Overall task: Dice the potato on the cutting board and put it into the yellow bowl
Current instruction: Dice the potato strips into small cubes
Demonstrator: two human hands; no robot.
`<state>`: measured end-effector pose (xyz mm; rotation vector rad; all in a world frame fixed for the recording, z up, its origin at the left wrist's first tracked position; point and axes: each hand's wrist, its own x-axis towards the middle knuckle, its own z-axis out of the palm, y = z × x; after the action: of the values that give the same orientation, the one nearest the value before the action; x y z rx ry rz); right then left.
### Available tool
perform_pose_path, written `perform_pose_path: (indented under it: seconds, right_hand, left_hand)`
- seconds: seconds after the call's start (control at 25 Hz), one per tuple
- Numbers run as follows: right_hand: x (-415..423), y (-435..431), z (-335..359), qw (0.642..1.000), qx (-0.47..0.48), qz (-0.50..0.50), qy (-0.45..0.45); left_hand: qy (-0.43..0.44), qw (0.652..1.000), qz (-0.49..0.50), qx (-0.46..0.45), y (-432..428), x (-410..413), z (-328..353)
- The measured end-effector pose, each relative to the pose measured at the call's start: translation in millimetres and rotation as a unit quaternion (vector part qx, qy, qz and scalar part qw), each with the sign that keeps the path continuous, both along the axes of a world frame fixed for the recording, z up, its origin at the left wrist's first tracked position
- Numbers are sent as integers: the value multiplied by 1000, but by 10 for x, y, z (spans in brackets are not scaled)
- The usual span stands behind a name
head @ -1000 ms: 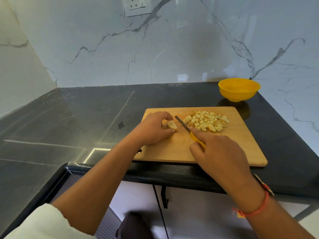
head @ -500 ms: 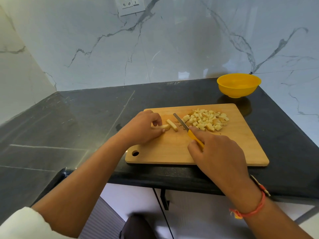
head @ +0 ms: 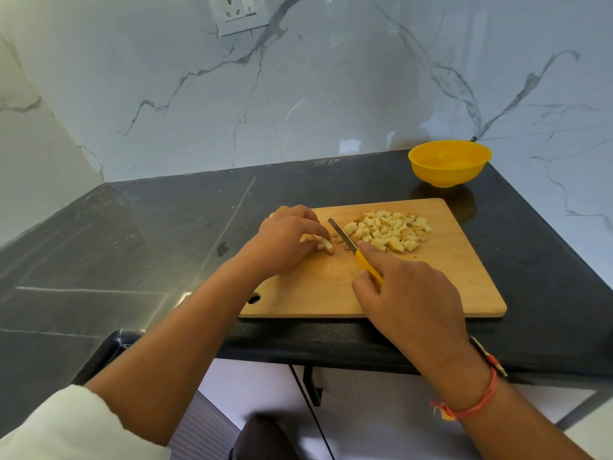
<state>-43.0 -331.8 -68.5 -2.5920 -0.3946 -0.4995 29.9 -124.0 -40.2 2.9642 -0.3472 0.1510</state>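
Note:
A wooden cutting board (head: 447, 287) lies on the black counter. A heap of pale diced potato (head: 389, 230) sits on its far half. My left hand (head: 282, 242) holds down uncut potato strips (head: 326, 243) at the board's left edge, fingers curled over them. My right hand (head: 408, 293) grips the yellow handle of a small knife (head: 346, 240), index finger stretched along its back; the blade lies between the strips and the heap. The yellow bowl (head: 449, 162) stands beyond the board's far right corner, with nothing in it.
The black counter (head: 149, 234) stretches left into a corner and ends close to the right of the board. White marble walls rise behind and on both sides, with a wall socket (head: 237, 9) high up. The board's near edge lies along the counter's front edge.
The potato strips have shifted under my left fingers, which now cover more of them. The knife blade stays between strips and heap. The view has tilted slightly.

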Motion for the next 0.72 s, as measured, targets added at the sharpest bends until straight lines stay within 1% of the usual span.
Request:
perform_pose_path:
  seconds: [0.16, 0.28, 0.36, 0.44, 0.48, 0.56, 0.72]
  right_hand:
    - [12, 4, -12, 1000, 3, -4, -3]
    - [-2, -18, -2, 1000, 27, -3, -2]
    - [-15, -30, 7, 999, 48, -2, -6]
    - [-26, -29, 8, 998, 57, 1, -12]
    - [-26, -25, 2, 998, 54, 4, -13]
    - [-22, -23, -4, 999, 42, 9, -15]
    - [-42, -22, -4, 1000, 15, 23, -6]
  left_hand:
    - [-35, 999, 2, 24, -69, 48, -13]
    - [-103, 994, -8, 26, -89, -14, 5]
    - [-154, 988, -24, 6, -84, -103, 21]
    - [-186, 982, -39, -1, -78, -212, -7]
    - [-189, 981, -44, 1, -84, -261, -40]
    - [-167, 986, -28, -14, -115, -325, -133]
    - [-134, 985, 43, -96, -169, -369, -260]
